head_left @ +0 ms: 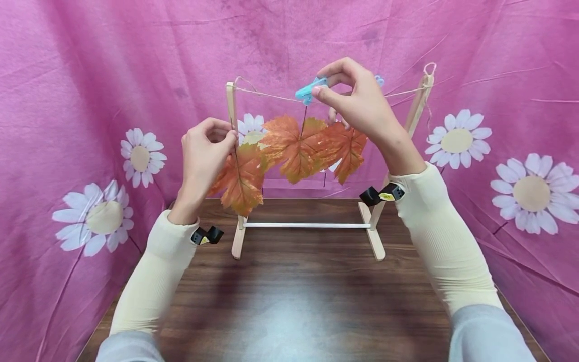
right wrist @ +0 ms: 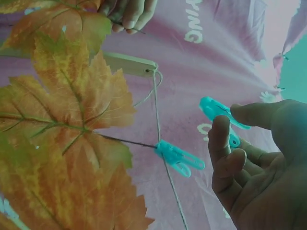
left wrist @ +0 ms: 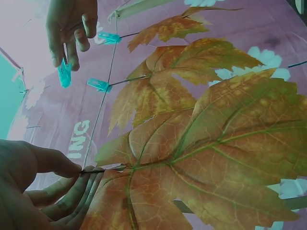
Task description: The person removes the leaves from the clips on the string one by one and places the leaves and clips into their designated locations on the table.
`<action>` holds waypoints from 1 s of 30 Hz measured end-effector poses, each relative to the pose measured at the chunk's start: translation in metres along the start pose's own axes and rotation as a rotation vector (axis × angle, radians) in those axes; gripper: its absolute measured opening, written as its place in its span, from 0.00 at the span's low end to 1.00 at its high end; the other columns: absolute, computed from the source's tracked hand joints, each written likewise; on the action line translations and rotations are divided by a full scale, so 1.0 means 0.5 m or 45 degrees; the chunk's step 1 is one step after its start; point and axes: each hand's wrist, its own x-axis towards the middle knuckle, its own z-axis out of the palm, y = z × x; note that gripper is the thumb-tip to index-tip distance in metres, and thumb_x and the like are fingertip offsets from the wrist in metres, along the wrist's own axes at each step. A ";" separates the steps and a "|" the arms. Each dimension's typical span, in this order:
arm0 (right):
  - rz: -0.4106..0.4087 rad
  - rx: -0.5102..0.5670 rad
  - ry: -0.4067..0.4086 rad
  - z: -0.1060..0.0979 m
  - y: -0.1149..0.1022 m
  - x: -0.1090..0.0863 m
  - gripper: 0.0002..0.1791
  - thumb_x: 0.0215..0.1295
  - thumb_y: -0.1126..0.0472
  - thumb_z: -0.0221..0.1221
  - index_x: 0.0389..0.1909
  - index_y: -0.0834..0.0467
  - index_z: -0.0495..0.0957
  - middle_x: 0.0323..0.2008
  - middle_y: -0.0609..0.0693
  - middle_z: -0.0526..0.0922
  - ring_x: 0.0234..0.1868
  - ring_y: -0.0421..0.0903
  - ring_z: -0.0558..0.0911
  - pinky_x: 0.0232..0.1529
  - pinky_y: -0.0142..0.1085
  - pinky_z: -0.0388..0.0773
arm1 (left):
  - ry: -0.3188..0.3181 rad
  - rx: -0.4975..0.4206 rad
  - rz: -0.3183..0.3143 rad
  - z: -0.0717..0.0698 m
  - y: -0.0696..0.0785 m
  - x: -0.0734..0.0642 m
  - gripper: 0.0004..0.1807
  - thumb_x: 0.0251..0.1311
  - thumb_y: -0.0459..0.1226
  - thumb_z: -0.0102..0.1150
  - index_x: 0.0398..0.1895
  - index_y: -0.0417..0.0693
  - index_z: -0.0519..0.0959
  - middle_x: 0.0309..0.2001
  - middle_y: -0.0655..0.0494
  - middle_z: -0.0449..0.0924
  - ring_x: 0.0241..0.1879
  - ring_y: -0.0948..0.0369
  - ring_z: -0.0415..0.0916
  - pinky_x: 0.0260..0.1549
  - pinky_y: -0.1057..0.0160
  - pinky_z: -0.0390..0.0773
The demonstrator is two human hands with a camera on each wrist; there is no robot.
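My left hand [head_left: 203, 156] pinches the dark stem of an orange maple leaf [head_left: 244, 183], which hangs below the fingertips near the left post. In the left wrist view this leaf [left wrist: 192, 143] fills much of the frame, its stem end close by the string [left wrist: 101, 112]. A blue clothespin [right wrist: 209, 106] is between the thumb and fingers of my right hand [head_left: 359, 98], raised just above the string. Two more leaves hang by their stems from the string: the middle leaf [head_left: 296, 146] on one clothespin [left wrist: 99, 85], the right leaf [head_left: 350, 153] on another [left wrist: 109, 38].
The string runs between the left post [head_left: 231, 103] and right post [head_left: 418, 108] of a wooden stand. A white rod [head_left: 307, 225] joins its feet low down on the dark wooden table [head_left: 280, 291]. Behind hangs a pink cloth [head_left: 181, 60] with white daisies.
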 end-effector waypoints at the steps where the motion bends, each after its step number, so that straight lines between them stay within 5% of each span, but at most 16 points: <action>1: -0.009 -0.011 0.001 -0.002 0.004 -0.003 0.21 0.73 0.53 0.68 0.63 0.51 0.79 0.46 0.46 0.84 0.18 0.41 0.81 0.10 0.30 0.67 | -0.003 0.000 -0.003 0.000 -0.003 -0.002 0.08 0.67 0.36 0.63 0.41 0.42 0.88 0.31 0.51 0.90 0.22 0.70 0.82 0.21 0.75 0.82; 6: -0.012 -0.051 0.015 -0.009 0.022 -0.023 0.20 0.74 0.52 0.67 0.63 0.51 0.84 0.54 0.48 0.86 0.22 0.38 0.83 0.15 0.28 0.71 | -0.013 0.012 -0.011 -0.002 -0.013 -0.016 0.08 0.67 0.36 0.63 0.42 0.42 0.88 0.32 0.49 0.91 0.23 0.72 0.81 0.21 0.76 0.82; 18: 0.061 -0.032 0.037 -0.021 0.059 -0.064 0.18 0.68 0.60 0.72 0.57 0.55 0.83 0.44 0.45 0.87 0.17 0.35 0.78 0.14 0.28 0.72 | -0.104 -0.030 -0.051 -0.007 -0.030 -0.048 0.08 0.69 0.35 0.65 0.44 0.39 0.87 0.36 0.41 0.91 0.25 0.67 0.84 0.23 0.71 0.87; 26: 0.021 -0.127 0.051 -0.030 0.088 -0.090 0.16 0.68 0.56 0.72 0.55 0.52 0.84 0.19 0.45 0.82 0.18 0.36 0.74 0.16 0.28 0.68 | -0.154 -0.072 -0.094 0.000 -0.043 -0.061 0.07 0.69 0.34 0.65 0.44 0.38 0.86 0.37 0.39 0.90 0.26 0.64 0.85 0.24 0.69 0.88; 30: -0.007 -0.176 0.056 -0.034 0.102 -0.102 0.18 0.71 0.55 0.70 0.59 0.52 0.84 0.29 0.40 0.78 0.20 0.35 0.72 0.18 0.28 0.68 | -0.180 -0.102 -0.105 0.007 -0.048 -0.068 0.07 0.69 0.33 0.66 0.45 0.37 0.86 0.38 0.38 0.90 0.25 0.65 0.85 0.24 0.68 0.88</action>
